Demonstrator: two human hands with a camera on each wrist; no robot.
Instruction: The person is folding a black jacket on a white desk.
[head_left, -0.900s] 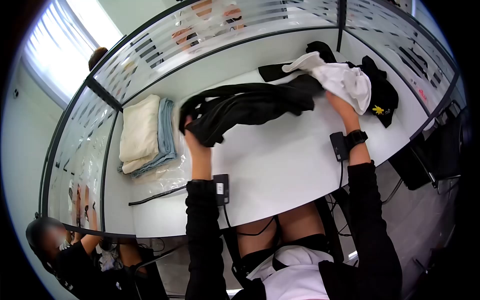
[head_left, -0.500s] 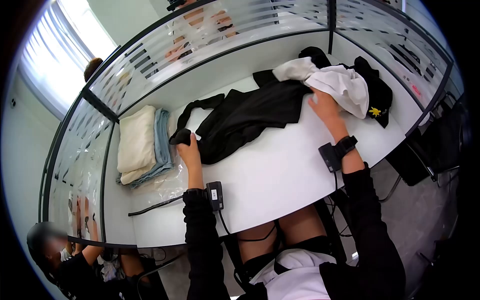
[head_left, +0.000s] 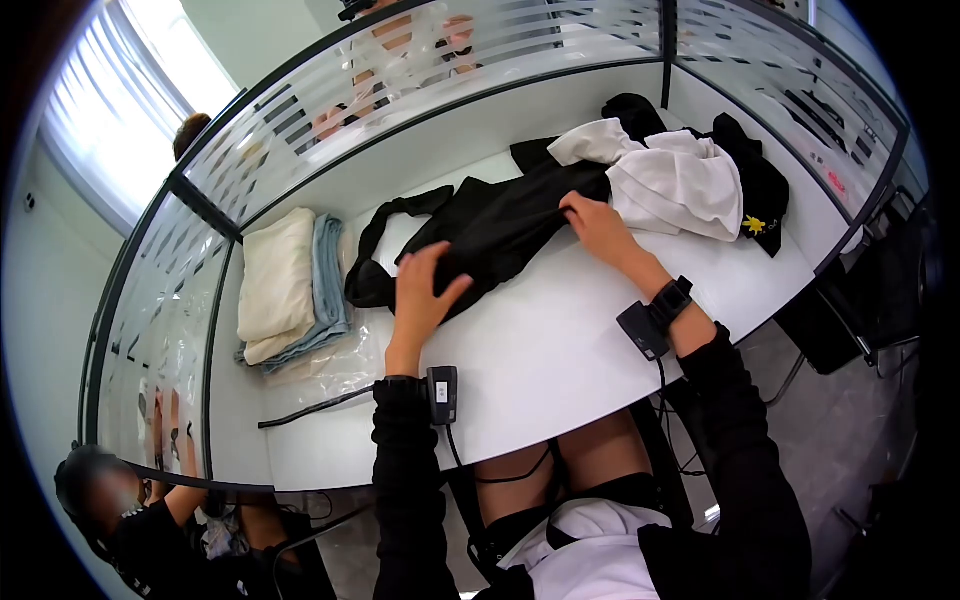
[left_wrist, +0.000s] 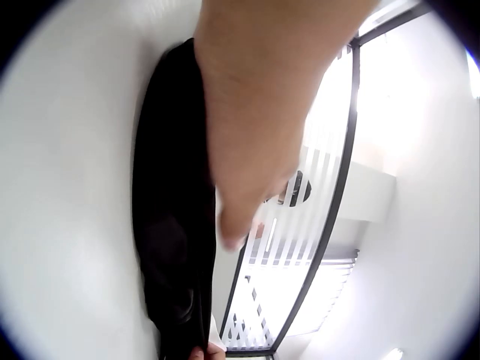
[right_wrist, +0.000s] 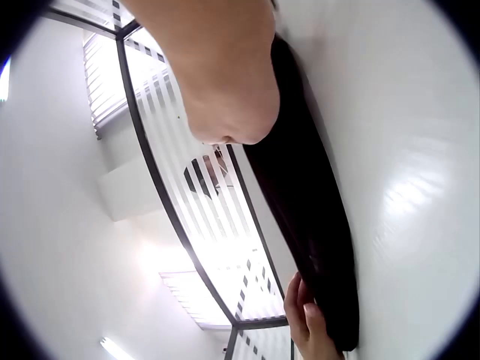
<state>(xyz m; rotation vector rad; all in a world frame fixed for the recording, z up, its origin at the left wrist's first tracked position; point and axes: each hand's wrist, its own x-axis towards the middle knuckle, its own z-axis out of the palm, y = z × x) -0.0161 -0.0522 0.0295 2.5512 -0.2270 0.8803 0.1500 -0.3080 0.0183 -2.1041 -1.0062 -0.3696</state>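
A black garment point(head_left: 500, 225) lies spread and rumpled across the middle of the white table. Over its left part is the left hand point(head_left: 420, 300), fingers spread and relaxed; whether they touch the cloth is unclear. The right hand point(head_left: 605, 232) pinches the garment's near edge at its right part, beside a white garment point(head_left: 680, 185). In the left wrist view the black cloth point(left_wrist: 172, 187) runs alongside the left hand point(left_wrist: 255, 142). The right wrist view shows the right hand point(right_wrist: 225, 82) at the upper end of the cloth point(right_wrist: 315, 225), its fingertips hidden.
Folded cream cloth point(head_left: 275, 285) and blue cloth point(head_left: 328, 275) sit at the left on clear plastic point(head_left: 325, 375). A black item with a yellow emblem point(head_left: 755, 225) lies at the right. Partition walls point(head_left: 520, 105) border the table. Another person point(head_left: 130, 520) is at lower left.
The left hand has let go of the garment's left end and moved right with its fingers spread. The right hand has shifted left and now pinches the near edge. The black garment has been laid down.
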